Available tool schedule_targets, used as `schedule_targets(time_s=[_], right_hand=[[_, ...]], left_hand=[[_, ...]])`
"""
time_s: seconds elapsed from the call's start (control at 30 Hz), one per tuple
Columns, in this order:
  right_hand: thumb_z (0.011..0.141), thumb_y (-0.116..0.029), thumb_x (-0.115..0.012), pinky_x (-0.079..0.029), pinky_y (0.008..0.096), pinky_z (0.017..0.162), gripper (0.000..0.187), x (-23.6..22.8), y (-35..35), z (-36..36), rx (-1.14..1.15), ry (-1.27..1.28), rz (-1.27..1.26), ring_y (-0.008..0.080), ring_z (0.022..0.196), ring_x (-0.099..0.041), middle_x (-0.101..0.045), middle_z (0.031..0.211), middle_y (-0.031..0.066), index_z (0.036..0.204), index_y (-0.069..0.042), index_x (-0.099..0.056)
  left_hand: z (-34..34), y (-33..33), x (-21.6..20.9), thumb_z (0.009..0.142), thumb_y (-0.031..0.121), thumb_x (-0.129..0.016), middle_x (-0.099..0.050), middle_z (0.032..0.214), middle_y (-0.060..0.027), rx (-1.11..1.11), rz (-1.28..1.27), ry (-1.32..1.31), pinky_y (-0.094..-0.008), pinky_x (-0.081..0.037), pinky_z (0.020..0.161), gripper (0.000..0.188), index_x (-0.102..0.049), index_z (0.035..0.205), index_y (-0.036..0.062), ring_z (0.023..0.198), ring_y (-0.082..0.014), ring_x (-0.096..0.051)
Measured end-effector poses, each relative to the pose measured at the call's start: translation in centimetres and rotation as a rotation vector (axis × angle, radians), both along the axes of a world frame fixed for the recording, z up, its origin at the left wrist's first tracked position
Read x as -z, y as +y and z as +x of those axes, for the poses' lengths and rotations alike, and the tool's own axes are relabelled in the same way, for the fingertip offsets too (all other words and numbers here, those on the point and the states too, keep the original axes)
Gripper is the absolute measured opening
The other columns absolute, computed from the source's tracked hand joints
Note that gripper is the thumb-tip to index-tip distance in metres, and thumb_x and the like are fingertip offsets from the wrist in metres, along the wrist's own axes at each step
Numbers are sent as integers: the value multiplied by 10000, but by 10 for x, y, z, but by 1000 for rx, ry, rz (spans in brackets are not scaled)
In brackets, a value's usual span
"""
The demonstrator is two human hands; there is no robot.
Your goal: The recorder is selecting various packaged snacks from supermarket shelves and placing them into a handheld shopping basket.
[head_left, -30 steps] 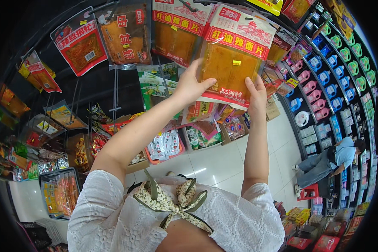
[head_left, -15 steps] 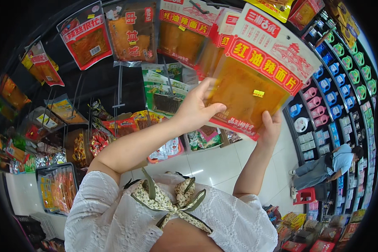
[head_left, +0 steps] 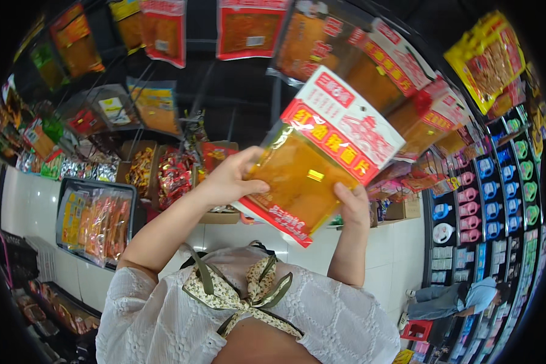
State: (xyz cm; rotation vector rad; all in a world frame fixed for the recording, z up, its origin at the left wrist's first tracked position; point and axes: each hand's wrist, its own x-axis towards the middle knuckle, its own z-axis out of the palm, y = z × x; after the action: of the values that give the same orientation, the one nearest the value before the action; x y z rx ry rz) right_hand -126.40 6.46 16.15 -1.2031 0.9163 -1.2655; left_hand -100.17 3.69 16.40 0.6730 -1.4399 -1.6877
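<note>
Between my two hands is a flat snack packet [head_left: 291, 179], red and white at the top with a clear window onto orange-brown sheets and a small yellow price sticker. It is tilted, its top toward the upper right. My left hand [head_left: 239, 182] grips its left edge, thumb lying across the front. On the right edge, my right hand [head_left: 353, 203] pinches it with the thumb in front; the other fingers are mostly hidden behind. Just beyond it, matching packets [head_left: 391, 64] hang on the rack.
More hanging packets [head_left: 252, 27] line the dark rack ahead. A dark crate [head_left: 97, 221] of flat packs stands on the left, near boxes of wrapped snacks [head_left: 175, 176]. At right, shelves [head_left: 467, 209] hold bottles, and a person in blue [head_left: 461, 297] bends beside a red stool [head_left: 416, 330].
The packet and both hands have moved down and left, nearer my body. My view has turned left, so the rack has shifted right and the crate shows more fully.
</note>
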Motion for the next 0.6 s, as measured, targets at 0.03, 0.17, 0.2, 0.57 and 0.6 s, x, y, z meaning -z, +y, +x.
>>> schedule_targets(time_s=[0.03,0.17,0.2,0.57,0.6], right_hand=[[791,-166,-591,-387,286,845,352,2,1,25,-6,4,8,154,965,-518,-556,1051,63,1089,4,-515],[806,-143,-575,-399,260,797,331,0,-7,134,-219,-45,82,122,933,-515,-560,1034,43,1097,4,-521],[811,-148,-573,-398,263,794,328,-5,-8,163,-260,-17,86,117,928,-511,-558,1034,39,1097,5,-522],[847,-154,-534,-380,287,864,337,-16,15,325,-301,-90,-13,130,1000,-489,-539,1086,42,1146,-7,-483],[849,-156,-531,-378,290,869,336,-18,17,329,-282,-75,-30,132,1003,-488,-537,1086,43,1147,-7,-480]], left_hand=[[26,7,3,733,-83,-566,-568,1006,-75,-14,91,3,-248,-454,776,452,-405,1140,29,910,-115,-550],[131,38,13,726,-58,-577,-569,1034,-90,-174,251,133,-283,-472,773,484,-403,1170,26,894,-154,-575],[160,45,19,740,-42,-570,-578,1017,-97,-241,250,174,-288,-475,773,463,-405,1169,17,880,-162,-583],[275,93,61,812,160,-567,-461,1220,-85,-353,358,794,-418,-394,916,466,-378,1225,53,1110,-236,-463],[271,95,59,813,156,-566,-456,1225,-81,-338,366,790,-420,-389,921,463,-379,1226,61,1119,-236,-455]])
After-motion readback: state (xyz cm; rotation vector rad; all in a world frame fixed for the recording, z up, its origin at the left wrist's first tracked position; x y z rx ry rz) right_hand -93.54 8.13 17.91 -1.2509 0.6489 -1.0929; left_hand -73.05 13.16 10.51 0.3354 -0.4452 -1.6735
